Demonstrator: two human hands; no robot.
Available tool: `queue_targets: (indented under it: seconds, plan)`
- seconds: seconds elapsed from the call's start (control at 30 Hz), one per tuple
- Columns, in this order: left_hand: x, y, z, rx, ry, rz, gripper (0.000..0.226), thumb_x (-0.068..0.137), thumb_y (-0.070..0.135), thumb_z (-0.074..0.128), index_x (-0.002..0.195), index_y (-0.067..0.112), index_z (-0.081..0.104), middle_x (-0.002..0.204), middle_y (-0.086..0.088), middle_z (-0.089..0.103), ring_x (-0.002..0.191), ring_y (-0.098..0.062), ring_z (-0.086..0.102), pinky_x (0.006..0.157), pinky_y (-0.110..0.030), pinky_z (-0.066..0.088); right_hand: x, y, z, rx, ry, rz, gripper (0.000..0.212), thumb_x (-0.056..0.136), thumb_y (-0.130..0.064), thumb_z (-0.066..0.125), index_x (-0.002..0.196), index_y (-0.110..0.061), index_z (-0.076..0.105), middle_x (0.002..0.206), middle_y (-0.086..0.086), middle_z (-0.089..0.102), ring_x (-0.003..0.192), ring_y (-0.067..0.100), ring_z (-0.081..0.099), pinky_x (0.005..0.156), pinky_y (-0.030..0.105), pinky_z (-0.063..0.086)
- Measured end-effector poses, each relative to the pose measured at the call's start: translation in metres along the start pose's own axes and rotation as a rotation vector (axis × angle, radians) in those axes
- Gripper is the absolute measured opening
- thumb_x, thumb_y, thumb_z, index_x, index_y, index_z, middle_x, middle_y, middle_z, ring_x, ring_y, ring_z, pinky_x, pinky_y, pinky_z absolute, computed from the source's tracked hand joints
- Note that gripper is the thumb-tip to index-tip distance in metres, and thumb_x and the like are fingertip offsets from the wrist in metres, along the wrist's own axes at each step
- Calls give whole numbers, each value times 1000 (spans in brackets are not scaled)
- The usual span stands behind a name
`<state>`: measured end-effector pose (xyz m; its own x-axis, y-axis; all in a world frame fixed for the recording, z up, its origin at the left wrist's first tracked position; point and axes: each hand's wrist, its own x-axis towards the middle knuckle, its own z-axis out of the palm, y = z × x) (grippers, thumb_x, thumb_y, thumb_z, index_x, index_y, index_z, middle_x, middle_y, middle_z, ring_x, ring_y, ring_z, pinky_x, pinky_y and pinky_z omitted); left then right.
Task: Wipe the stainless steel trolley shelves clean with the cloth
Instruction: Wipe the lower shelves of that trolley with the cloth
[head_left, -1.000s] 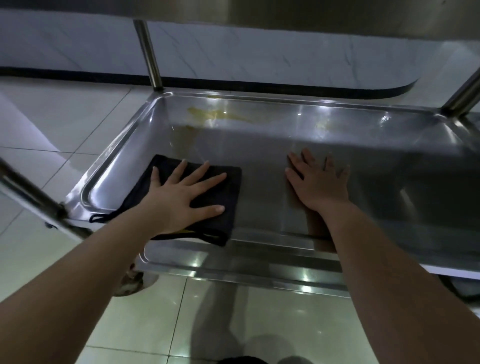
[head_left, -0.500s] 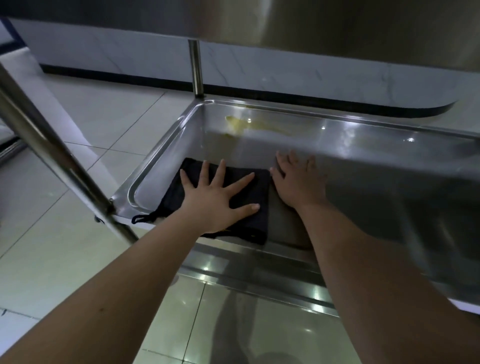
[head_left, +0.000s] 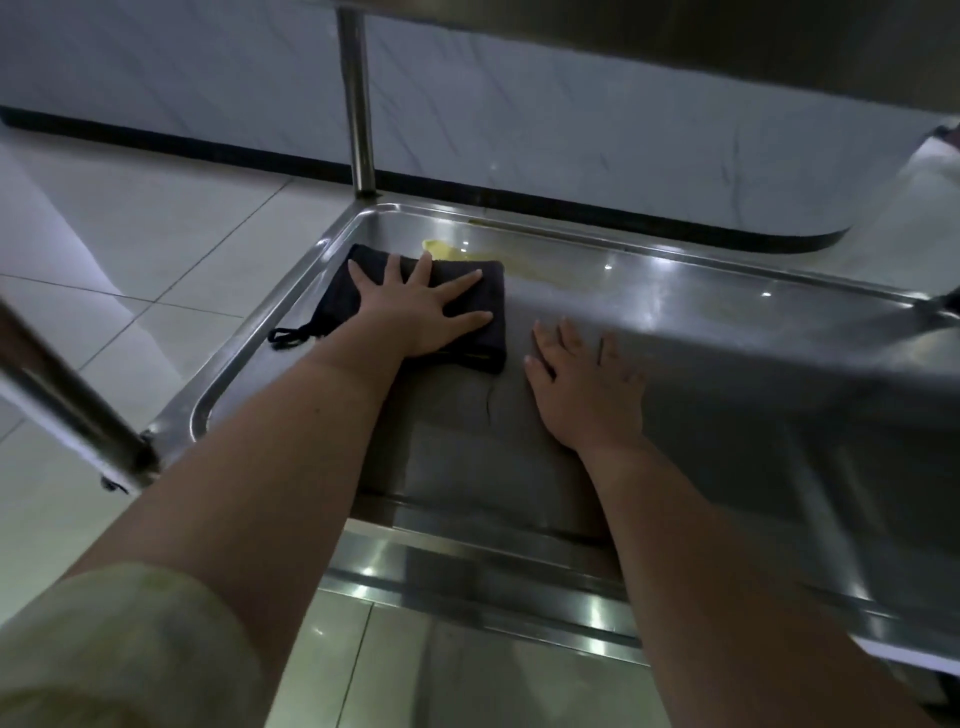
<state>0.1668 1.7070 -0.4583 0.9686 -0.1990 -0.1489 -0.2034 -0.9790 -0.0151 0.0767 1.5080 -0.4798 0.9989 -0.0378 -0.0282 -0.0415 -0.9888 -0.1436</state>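
Observation:
A folded black cloth lies on the lower stainless steel trolley shelf, near its far left corner. My left hand presses flat on the cloth with the fingers spread. My right hand rests flat on the bare steel just right of the cloth. A yellow stain sits at the cloth's far edge and smears rightward along the back of the shelf. A dark loop hangs off the cloth's left end.
The shelf above overhangs the top of the view. A rear upright post stands at the far left corner, a near post at the left. White floor tiles and a marble wall with dark skirting surround the trolley.
My left hand has pushed the cloth away from the front edge toward the far left corner, up to the yellow stain. My right hand stays flat on the shelf beside it.

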Motion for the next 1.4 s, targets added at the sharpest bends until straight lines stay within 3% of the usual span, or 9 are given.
queue_targets:
  seconds: [0.23,0.37,0.67,0.9,1.03,1.27,1.4]
  plan:
    - [-123,2,13,-48,-122,93,73,70,93,7,133,71,-22,161,2,-25,146,-37,-23,107,-74,-13,-3,-1,-5,24,-24,-16,55,101,-57,18,153,-46,6,164,-13,1,148,41,-1,113,66,11]
    - [-186,-14,17,-39,-175,69,70,64,92,3,124,75,-30,157,4,-33,145,-36,-27,107,-74,-11,-9,1,-6,121,-18,-221,57,99,-61,29,152,-50,12,162,-18,7,149,37,0,116,60,1]
    - [-72,-33,13,-38,-8,19,69,77,90,18,137,72,-9,164,6,-14,149,-38,-10,106,-77,-7,-9,1,-1,5,-54,-259,58,96,-66,24,151,-53,9,162,-20,1,150,34,-7,118,59,-4]
    - [-2,-45,-6,-24,-25,15,71,81,87,25,141,67,-7,165,5,-6,149,-36,-7,106,-77,-4,-7,1,-3,22,-46,-237,59,95,-67,28,150,-53,12,162,-22,4,150,30,-4,118,58,-1]
    - [-36,-39,-1,-37,-47,2,72,79,88,21,141,68,-9,164,5,-11,149,-36,-11,106,-77,-6,-9,2,-5,37,-64,-225,60,94,-69,28,150,-55,13,162,-22,5,150,28,-3,118,58,-2]
    - [-189,-43,20,-78,-165,0,73,64,92,9,127,75,-25,160,9,-27,147,-33,-23,107,-74,-10,-14,1,-9,36,-89,-236,62,94,-70,26,151,-52,11,162,-20,2,150,31,-3,118,58,-2]
    - [-198,-41,20,-53,-195,-16,72,65,91,9,126,75,-26,159,8,-29,146,-38,-21,105,-76,-9,-19,1,-8,48,-103,-262,61,95,-69,27,151,-51,10,162,-19,0,150,31,-6,118,58,-5]
